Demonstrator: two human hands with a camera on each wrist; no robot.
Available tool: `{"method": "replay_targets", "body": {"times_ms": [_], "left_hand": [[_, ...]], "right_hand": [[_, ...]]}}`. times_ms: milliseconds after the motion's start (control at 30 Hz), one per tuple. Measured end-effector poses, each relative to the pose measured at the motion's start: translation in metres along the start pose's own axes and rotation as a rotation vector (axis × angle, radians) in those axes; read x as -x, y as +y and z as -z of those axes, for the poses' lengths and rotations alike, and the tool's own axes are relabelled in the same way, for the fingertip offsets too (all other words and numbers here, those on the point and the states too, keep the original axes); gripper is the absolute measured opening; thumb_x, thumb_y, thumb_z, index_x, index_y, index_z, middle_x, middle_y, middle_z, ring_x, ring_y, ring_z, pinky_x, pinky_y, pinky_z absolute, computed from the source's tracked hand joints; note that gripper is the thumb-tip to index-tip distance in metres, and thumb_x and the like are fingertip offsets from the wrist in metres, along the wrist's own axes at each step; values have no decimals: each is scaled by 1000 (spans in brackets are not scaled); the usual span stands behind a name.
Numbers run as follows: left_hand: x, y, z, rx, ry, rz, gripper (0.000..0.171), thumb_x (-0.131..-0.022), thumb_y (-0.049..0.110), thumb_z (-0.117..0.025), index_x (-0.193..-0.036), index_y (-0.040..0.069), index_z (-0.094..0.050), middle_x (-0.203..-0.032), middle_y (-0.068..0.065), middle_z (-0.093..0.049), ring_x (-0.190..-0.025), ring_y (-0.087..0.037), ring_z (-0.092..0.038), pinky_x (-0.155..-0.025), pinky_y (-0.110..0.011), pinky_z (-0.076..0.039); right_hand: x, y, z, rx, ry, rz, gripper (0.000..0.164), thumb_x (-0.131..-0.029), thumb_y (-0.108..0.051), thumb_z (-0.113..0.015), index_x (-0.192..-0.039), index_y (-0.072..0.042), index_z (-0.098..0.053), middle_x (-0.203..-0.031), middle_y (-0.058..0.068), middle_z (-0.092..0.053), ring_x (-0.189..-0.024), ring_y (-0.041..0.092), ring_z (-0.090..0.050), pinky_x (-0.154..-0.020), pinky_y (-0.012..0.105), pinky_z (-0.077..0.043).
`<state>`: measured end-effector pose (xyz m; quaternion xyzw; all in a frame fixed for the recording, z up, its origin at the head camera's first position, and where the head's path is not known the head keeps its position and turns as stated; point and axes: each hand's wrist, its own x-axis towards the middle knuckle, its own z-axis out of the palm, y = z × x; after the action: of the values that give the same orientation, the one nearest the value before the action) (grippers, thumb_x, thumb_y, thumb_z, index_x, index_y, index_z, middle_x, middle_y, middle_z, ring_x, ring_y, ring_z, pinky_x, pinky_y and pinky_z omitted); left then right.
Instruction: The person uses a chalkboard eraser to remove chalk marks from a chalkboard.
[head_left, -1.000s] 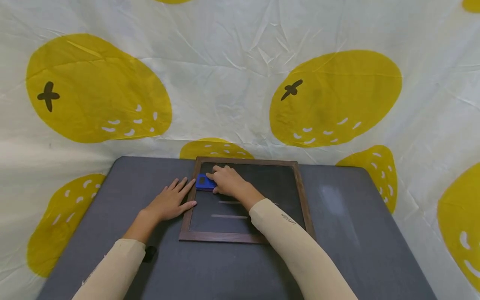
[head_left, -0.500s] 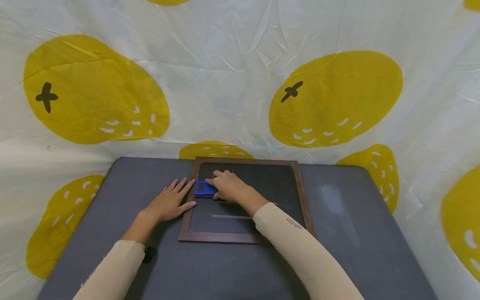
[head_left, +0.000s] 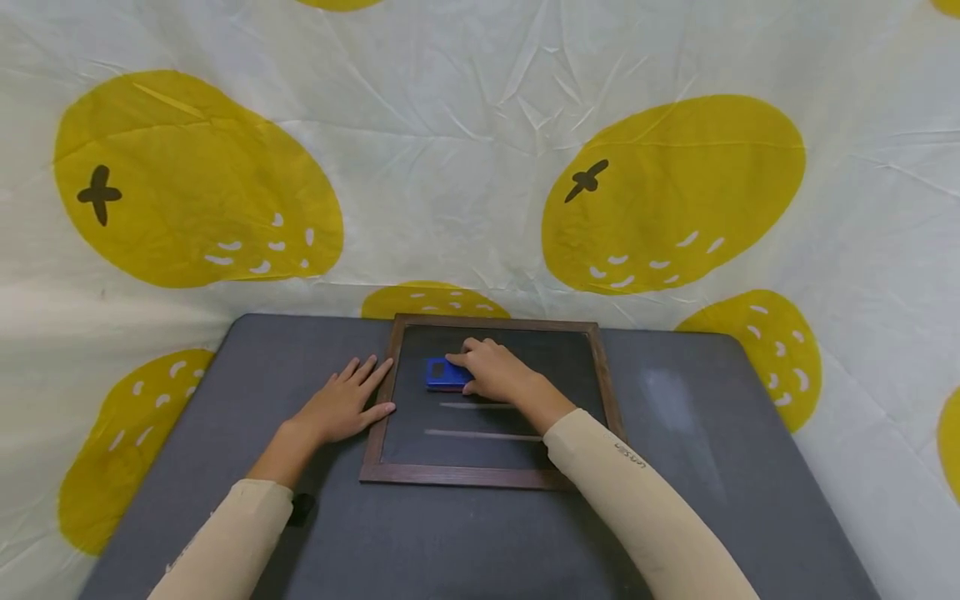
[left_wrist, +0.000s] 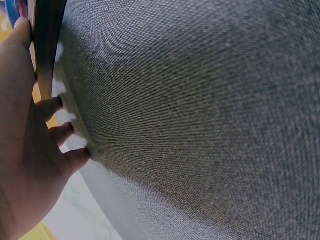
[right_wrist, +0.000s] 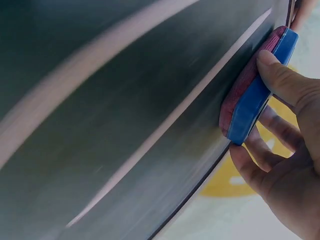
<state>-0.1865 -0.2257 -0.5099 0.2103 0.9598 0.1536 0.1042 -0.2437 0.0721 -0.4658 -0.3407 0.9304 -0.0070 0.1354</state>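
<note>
A blackboard [head_left: 465,454] in a brown wooden frame lies on the table, with two pale chalk lines [head_left: 480,434] across its lower half. My right hand [head_left: 495,371] grips a blue board eraser [head_left: 442,373] against the board's upper left part. In the right wrist view the eraser [right_wrist: 250,95] shows a reddish felt underside, the thumb on one edge and fingers on the other. With fingers spread, my left hand [head_left: 337,406] rests at the frame's left side; thumb and index finger touch the wood. The left wrist view shows the remaining fingers [left_wrist: 62,134] on the table beside the frame [left_wrist: 46,45].
The dark grey table [head_left: 450,542] extends around the board on both sides and in front. Behind it hangs a white cloth [head_left: 442,200] with large yellow fruit prints. A small dark object [head_left: 302,508] shows at the left sleeve's cuff.
My right hand first drew the eraser toward me along the frame's left side, then slid it right across the board. The left hand has stayed in place.
</note>
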Motion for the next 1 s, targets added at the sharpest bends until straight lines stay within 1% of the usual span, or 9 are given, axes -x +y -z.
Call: {"method": "replay_targets", "body": {"times_ms": [167, 300, 367, 500, 600, 800, 1000], "left_hand": [[2, -2, -2, -15, -1, -5, 80, -104, 56, -53, -167, 16, -23, -169, -23, -24, -154, -52, -20, -117, -75, -23], [3, -3, -4, -31, -4, -8, 80, -105, 58, -50, -167, 17, -22, -169, -22, -24, -155, -51, -20, -117, -75, -24], [4, -3, -5, -36, -5, -13, 79, -105, 58, -50, -167, 17, -22, -169, -22, -24, -155, -51, -20, -117, -75, -24], [7, -2, -5, -38, -4, -21, 79, -105, 55, -52, -167, 15, -23, -169, -23, -25, -154, -52, -21, -116, -75, -25], [8, -1, -4, -36, -1, -23, 79, -105, 54, -53, -166, 15, -24, -168, -23, -26, -154, -52, -22, -116, -75, -25], [7, -2, -5, -41, 6, -24, 79, -105, 55, -52, -166, 15, -24, -168, -24, -27, -153, -53, -23, -116, -75, -26], [7, -1, -5, -40, 11, -18, 78, -105, 55, -52, -166, 15, -25, -168, -24, -28, -153, -52, -23, -115, -75, -27]], "right_hand": [[21, 12, -2, -60, 17, -33, 68, -94, -32, -77, -155, -20, -50, -139, 13, -58, -111, 31, -59, -99, 44, -52], [38, 20, -5, -100, 38, -51, 66, -93, -29, -79, -153, -17, -53, -138, 15, -58, -113, 33, -59, -100, 47, -52], [46, 24, -7, -102, 48, -57, 66, -93, -28, -79, -153, -16, -54, -138, 16, -58, -114, 34, -59, -101, 48, -52], [65, 35, -14, -68, 75, -62, 67, -92, -29, -80, -152, -14, -55, -137, 17, -59, -114, 35, -60, -99, 49, -53], [78, 46, -17, -61, 102, -57, 67, -90, -28, -82, -150, -11, -57, -134, 18, -60, -112, 36, -62, -97, 49, -55], [102, 66, -22, -88, 152, -56, 66, -88, -26, -83, -147, -8, -60, -129, 19, -63, -109, 36, -63, -94, 50, -55], [123, 87, -27, -113, 185, -82, 67, -85, -25, -86, -145, -7, -61, -126, 19, -64, -106, 36, -64, -91, 52, -55]]}}
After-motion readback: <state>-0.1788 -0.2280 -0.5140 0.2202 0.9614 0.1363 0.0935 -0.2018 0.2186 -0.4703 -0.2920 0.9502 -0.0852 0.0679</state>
